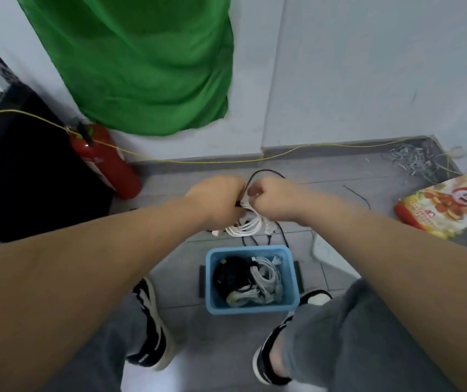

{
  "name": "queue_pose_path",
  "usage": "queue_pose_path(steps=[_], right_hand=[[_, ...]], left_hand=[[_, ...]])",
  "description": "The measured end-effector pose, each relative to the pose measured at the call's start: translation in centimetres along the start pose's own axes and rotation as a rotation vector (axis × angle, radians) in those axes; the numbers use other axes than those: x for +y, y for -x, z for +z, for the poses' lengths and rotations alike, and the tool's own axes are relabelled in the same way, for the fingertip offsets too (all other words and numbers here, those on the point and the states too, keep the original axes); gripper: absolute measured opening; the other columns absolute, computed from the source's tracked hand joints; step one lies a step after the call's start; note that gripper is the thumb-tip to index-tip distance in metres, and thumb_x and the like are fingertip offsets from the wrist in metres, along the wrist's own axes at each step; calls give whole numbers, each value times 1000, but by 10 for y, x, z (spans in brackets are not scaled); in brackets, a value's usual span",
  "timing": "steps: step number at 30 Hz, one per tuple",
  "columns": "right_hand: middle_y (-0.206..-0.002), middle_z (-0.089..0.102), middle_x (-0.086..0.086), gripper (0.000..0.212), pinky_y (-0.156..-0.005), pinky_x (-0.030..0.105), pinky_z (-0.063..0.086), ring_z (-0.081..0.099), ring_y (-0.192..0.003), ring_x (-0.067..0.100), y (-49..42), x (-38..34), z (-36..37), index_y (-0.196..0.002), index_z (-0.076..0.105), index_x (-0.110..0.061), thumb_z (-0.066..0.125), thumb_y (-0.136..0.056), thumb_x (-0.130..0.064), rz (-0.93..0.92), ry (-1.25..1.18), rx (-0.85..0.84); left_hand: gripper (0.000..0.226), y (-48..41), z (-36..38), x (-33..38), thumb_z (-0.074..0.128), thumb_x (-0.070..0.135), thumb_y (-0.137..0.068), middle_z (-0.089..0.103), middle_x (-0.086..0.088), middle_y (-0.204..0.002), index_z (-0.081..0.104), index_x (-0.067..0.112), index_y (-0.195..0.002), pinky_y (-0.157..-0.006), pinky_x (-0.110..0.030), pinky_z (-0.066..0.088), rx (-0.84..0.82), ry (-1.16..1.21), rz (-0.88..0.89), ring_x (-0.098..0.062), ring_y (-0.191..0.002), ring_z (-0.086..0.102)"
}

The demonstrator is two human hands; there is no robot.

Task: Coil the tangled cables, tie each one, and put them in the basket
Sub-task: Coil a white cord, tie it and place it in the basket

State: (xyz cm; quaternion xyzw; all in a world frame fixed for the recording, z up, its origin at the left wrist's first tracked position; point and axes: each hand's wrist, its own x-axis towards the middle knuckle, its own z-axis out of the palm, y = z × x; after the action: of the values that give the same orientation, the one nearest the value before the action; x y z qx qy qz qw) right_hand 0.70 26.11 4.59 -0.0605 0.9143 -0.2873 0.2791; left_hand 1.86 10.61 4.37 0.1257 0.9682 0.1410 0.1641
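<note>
I see a white cable (245, 226) wound into loops, held up in the air just behind the blue basket (250, 306). My left hand (216, 198) is closed tight on one side of the loops. My right hand (273, 199) is closed on the other side, with the thumb pressed on top. A thin black tie (263, 172) makes a small arch above both hands. I think it is the tie going around the coil, but the hands are blurry, so I cannot be sure.

So the coiling of this cable looks done, and the step now is the tying. Next, I would pull the tie snug around the middle of the loops, so none slip out. Then I would lower the bundle straight down toward me into the basket.

The basket sits on the floor (187, 312) between my two shoes. It already holds a black bundle (228, 275) on its left side and white bundles (266, 278) on its right side. Behind the basket, more black cable (255, 240) lies loose on the floor, so there is more work left. Far behind the basket to the left stands a red fire extinguisher (107, 162).
</note>
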Motion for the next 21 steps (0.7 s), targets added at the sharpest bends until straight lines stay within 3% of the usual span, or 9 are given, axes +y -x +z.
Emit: queue_pose_path(steps=[3,5,7,10,12,14,17,19,21], right_hand=[[-113,67,18,23,-84,38,55,63,-101,33,-4,11,40,-114,63,-3,55,-94,-14,4,196,-119],[-93,62,19,6,-65,32,46,56,-83,30,-9,19,60,-87,55,-6,52,-91,-9,16,242,-176],[-75,47,10,22,-55,29,34,46,-70,24,-15,28,75,-71,42,-11,50,-90,-4,36,269,-212],[-81,53,13,14,-69,35,48,52,-78,26,-23,47,89,-81,55,-5,50,-93,-7,114,238,-231],[-90,60,18,16,-74,38,52,54,-80,24,-28,61,90,-97,63,-1,50,-94,-8,156,231,-226],[-92,62,13,15,-75,36,52,58,-84,23,-36,78,89,-101,63,-3,51,-94,-9,194,224,-228],[-101,65,13,15,-88,40,57,64,-96,27,-43,97,82,-103,62,-3,53,-95,-12,244,215,-195],[-103,65,14,18,-88,40,55,62,-96,27,-45,108,79,-106,63,-1,52,-96,-10,285,214,-198],[-105,63,13,23,-90,40,54,60,-94,26,-44,114,80,-113,62,0,50,-95,-9,298,220,-221]], left_hand=[[26,12,54,-16,68,31,-86,58,-2,-92,43,25,-80,-66,-33,40,-84,68,-113,-28,-86,58],[27,21,92,-26,68,28,-88,58,-3,-93,42,23,-82,-62,-32,40,-123,172,-232,-25,-82,55],[21,29,125,-33,66,29,-92,56,-2,-90,47,19,-91,-61,-32,42,-140,247,-357,-22,-80,55],[23,31,161,-34,67,31,-93,59,-3,-89,50,16,-95,-66,-37,55,-115,424,-530,-26,-80,63],[30,25,177,-29,72,31,-91,64,-8,-79,50,16,-79,-71,-47,63,-119,619,-588,-34,-76,70],[39,15,190,-24,75,29,-90,59,-12,-66,47,17,-66,-67,-53,63,-167,796,-599,-32,-63,69],[28,0,198,-10,78,28,-89,70,-13,-72,60,11,-78,-65,-42,65,-232,993,-653,-27,-61,71],[32,-12,209,-3,78,33,-88,68,-9,-67,61,12,-73,-62,-33,61,-274,858,-632,-24,-59,69],[31,-17,216,-2,76,34,-89,57,-2,-62,59,15,-71,-53,-27,47,-292,624,-586,-18,-57,57]])
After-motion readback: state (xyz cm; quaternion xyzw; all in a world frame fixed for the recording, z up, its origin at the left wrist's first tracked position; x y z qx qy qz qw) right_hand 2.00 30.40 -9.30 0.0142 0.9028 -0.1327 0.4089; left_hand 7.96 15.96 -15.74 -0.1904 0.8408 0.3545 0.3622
